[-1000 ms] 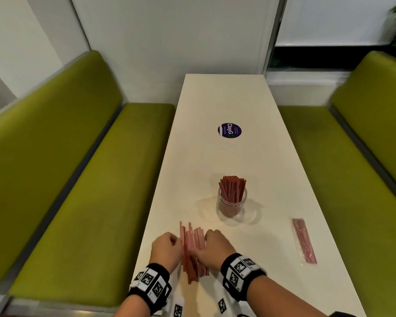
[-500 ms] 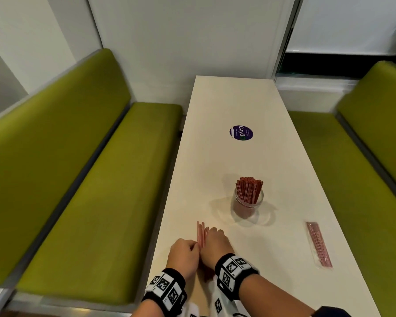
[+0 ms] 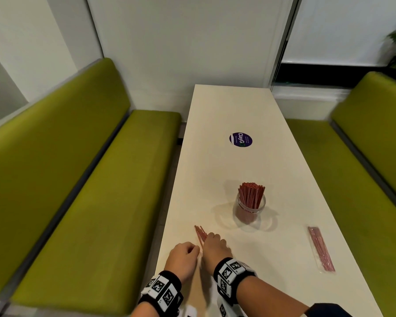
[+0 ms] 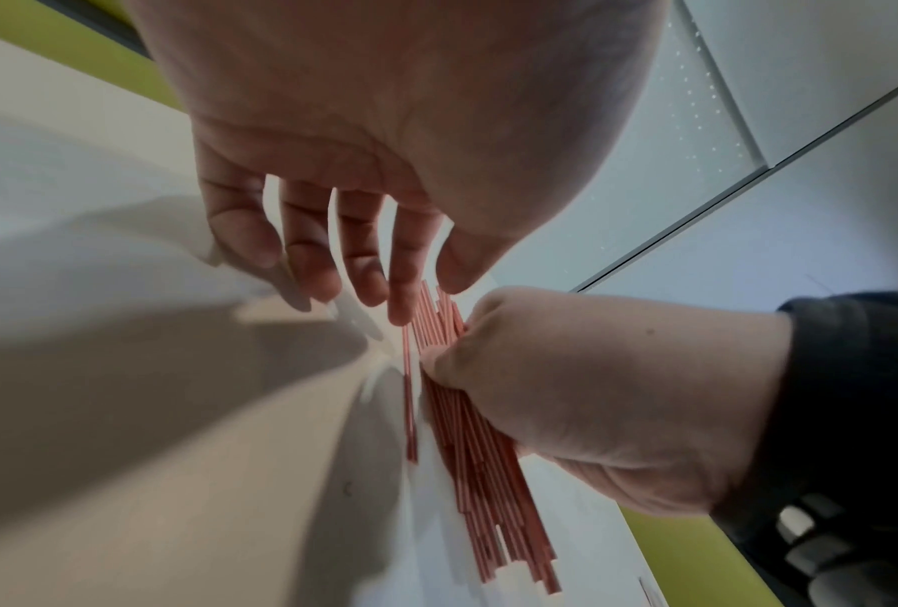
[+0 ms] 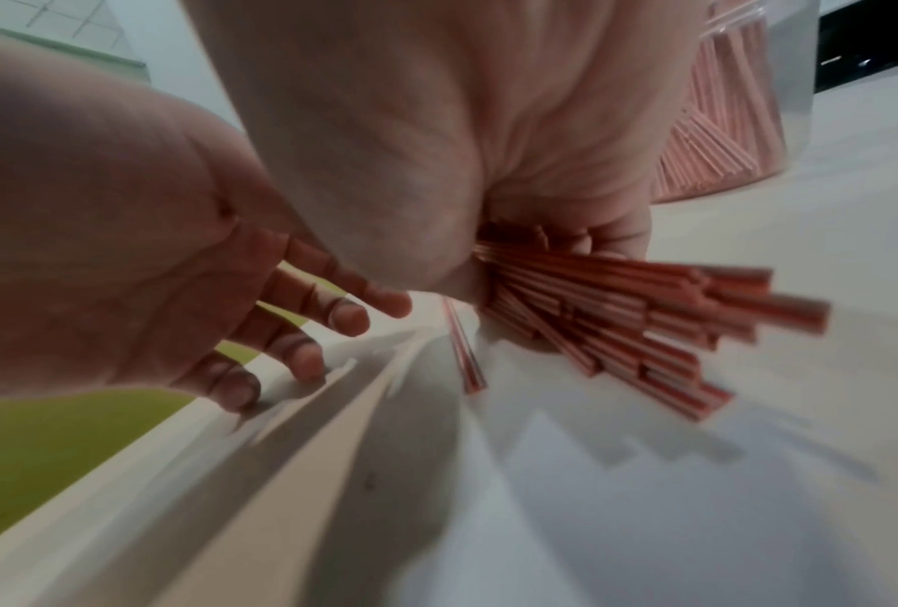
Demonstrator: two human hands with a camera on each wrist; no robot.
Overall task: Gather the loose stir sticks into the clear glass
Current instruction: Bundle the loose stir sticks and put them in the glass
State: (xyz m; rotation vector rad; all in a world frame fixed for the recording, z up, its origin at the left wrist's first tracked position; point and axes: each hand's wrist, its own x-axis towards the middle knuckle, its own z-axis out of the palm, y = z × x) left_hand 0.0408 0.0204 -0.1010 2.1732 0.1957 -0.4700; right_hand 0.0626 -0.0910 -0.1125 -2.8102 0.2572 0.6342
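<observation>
A bundle of loose red stir sticks [image 3: 200, 234] lies on the near left of the white table [image 3: 226, 110]. My right hand [image 3: 215, 245] grips that bundle [image 5: 618, 304] around its middle, low over the tabletop. One stray stick [image 4: 409, 402] lies flat just left of the bundle. My left hand [image 3: 184, 257] is beside it, with its fingertips [image 4: 333, 283] down on the table and the index finger touching the sticks. The clear glass [image 3: 250, 209] stands upright beyond my right hand and holds several red sticks [image 3: 252, 195].
A clear packet of red sticks [image 3: 321, 249] lies near the table's right edge. A round purple sticker [image 3: 240, 139] is stuck further back. Green benches [image 3: 78, 191] flank the table on both sides. The table's left edge is close to my left hand.
The fanned-out sticks have been pushed together into one tight bundle, and my right hand has closed round it. Both hands have come closer together. The head view has shifted.
</observation>
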